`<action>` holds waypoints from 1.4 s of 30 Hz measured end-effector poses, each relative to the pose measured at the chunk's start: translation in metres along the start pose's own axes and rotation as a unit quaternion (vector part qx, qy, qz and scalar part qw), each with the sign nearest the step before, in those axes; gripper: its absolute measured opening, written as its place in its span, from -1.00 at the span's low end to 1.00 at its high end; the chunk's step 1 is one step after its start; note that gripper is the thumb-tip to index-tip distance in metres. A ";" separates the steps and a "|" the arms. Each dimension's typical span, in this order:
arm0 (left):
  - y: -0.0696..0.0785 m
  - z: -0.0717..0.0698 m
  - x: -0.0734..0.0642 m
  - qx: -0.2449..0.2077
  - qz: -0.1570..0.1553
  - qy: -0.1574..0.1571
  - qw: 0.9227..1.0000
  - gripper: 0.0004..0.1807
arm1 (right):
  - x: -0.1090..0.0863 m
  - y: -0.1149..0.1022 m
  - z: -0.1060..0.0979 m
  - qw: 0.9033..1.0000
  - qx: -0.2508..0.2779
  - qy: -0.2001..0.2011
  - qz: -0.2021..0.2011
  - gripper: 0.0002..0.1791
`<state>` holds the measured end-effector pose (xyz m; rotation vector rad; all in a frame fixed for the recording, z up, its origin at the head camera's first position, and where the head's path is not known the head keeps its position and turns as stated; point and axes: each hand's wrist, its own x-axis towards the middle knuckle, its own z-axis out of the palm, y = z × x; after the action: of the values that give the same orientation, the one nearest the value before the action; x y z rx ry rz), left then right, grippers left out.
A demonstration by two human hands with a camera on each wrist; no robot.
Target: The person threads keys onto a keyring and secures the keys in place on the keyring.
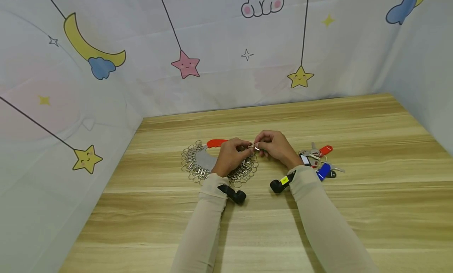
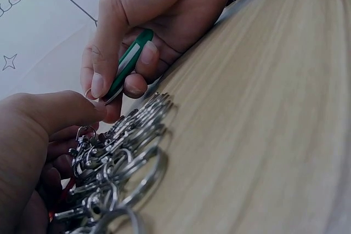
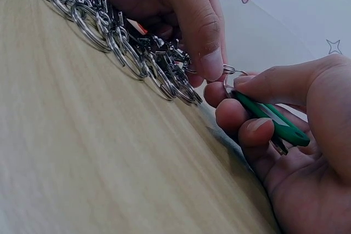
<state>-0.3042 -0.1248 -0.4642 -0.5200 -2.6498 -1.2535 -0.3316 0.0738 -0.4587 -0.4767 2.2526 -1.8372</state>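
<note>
A grey metal key holder plate (image 1: 204,159) with a red handle (image 1: 215,143) lies on the table, fringed by many metal clips and split rings (image 3: 90,28). My left hand (image 1: 230,157) reaches over its right part and pinches a small metal ring (image 3: 229,70) between thumb and finger. Close beside it, my right hand (image 1: 277,145) holds a green key tag (image 3: 285,130) with a pale label. Part of a metal key (image 3: 278,145) shows under that tag. The fingertips of both hands nearly meet at the ring, and whether it is joined to a clip cannot be told.
Right of my right hand lies a pile of keys (image 1: 313,156) with a red tag (image 1: 326,150) and a blue tag (image 1: 323,171). The wooden table (image 1: 382,194) meets a cartoon-printed white cloth (image 1: 226,88) at the back and sides.
</note>
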 end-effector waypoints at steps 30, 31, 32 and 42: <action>-0.001 0.001 0.000 -0.007 -0.005 0.002 1.000 -0.77 | 0.000 0.001 0.000 1.000 0.001 -0.002 -0.007 -0.90; -0.001 0.001 0.000 -0.007 -0.005 0.002 1.000 -0.77 | 0.000 0.001 -0.001 1.000 0.001 -0.002 -0.008 -0.90; -0.001 0.001 0.000 -0.007 -0.004 0.003 1.000 -0.77 | 0.000 0.001 -0.001 1.000 0.001 -0.003 -0.009 -0.90; -0.002 0.001 0.000 -0.011 -0.006 0.003 1.000 -0.78 | -0.001 0.001 0.001 1.000 0.004 -0.004 -0.018 -0.95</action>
<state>-0.3049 -0.1249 -0.4664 -0.5035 -2.6408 -1.2860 -0.3311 0.0737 -0.4603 -0.5262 2.2454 -1.8578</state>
